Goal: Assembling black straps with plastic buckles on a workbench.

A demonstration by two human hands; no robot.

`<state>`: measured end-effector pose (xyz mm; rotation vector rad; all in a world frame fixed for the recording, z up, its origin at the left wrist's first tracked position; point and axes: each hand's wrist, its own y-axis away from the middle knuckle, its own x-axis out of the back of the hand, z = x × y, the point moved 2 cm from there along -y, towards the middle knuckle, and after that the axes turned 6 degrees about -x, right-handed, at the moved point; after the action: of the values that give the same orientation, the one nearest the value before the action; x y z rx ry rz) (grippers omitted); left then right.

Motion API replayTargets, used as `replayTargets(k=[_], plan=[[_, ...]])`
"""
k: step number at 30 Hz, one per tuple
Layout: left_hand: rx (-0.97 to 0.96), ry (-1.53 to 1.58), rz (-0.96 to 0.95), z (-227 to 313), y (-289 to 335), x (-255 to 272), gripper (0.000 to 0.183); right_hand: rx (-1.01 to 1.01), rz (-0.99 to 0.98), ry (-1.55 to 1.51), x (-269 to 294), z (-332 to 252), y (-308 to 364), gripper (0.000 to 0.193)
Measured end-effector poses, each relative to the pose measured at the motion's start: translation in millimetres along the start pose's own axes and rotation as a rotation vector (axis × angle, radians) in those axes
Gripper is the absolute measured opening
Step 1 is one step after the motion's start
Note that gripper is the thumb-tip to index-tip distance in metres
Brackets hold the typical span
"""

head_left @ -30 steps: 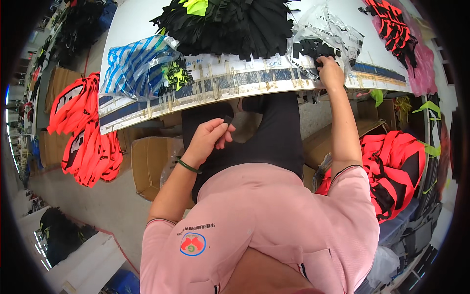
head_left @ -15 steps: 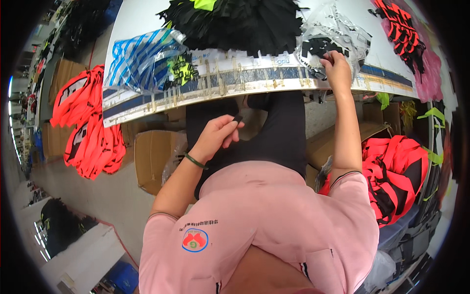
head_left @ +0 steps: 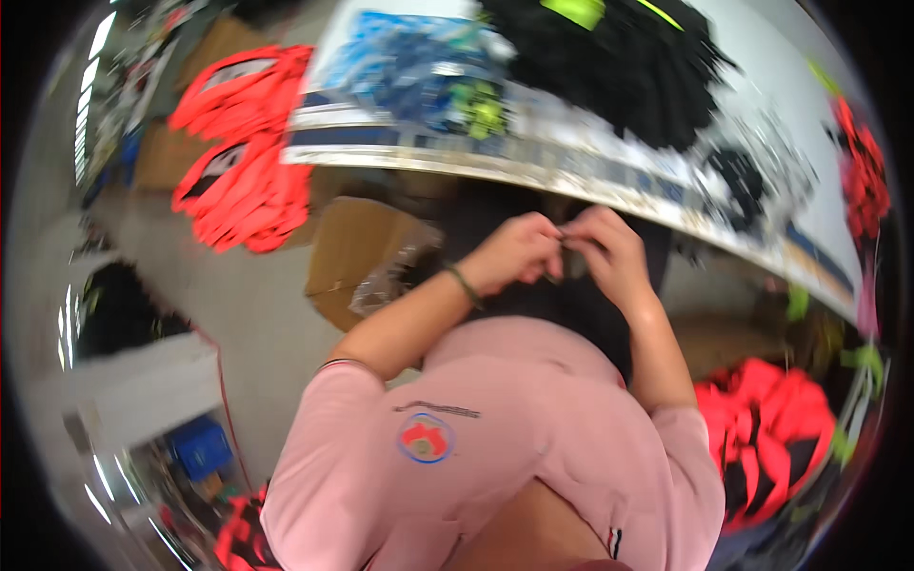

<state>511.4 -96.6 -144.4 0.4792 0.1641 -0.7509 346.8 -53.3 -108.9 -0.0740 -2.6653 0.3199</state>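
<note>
My left hand and my right hand meet in front of the table edge, above my lap. Their fingertips are pinched together around a small black piece, blurred and mostly covered by the fingers; its kind cannot be made out. On the table to the right, small black pieces lie in a clear plastic bag. A large heap of black strips lies on the table beyond my hands.
A blue-striped bag and yellow-green pieces lie left on the white table. An open cardboard box stands below. Bright red-orange bundles hang at the left and lie at the right.
My right hand has left the clear bag on the table and come down to my left hand, fingertips now together. The whole view has turned and shifted, with blur.
</note>
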Motion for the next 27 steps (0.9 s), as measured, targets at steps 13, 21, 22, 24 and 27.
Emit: replayTargets(k=[13, 21, 22, 24, 27], plan=[[0.049, 0.039, -0.08, -14.6, 5.0, 4.1, 0.017, -0.114, -0.087, -0.049, -16.7, -9.3, 12.0, 0.014], [0.014, -0.042, -0.094, -16.1, 7.5, 4.6, 0.015, -0.212, -0.14, -0.159, -21.8, 4.3, 14.3, 0.013], [-0.029, -0.048, -0.068, -12.7, 8.0, 2.7, 0.013, -0.23, -0.139, -0.197, -20.9, 6.2, 14.7, 0.013], [-0.073, -0.052, -0.044, -8.8, 8.2, 0.6, 0.012, -0.246, -0.139, -0.238, -19.1, 4.5, 13.2, 0.013], [-0.129, -0.005, -0.011, -5.5, 5.8, 0.4, 0.012, -0.285, -0.173, -0.305, -19.7, 9.3, 14.5, 0.017]])
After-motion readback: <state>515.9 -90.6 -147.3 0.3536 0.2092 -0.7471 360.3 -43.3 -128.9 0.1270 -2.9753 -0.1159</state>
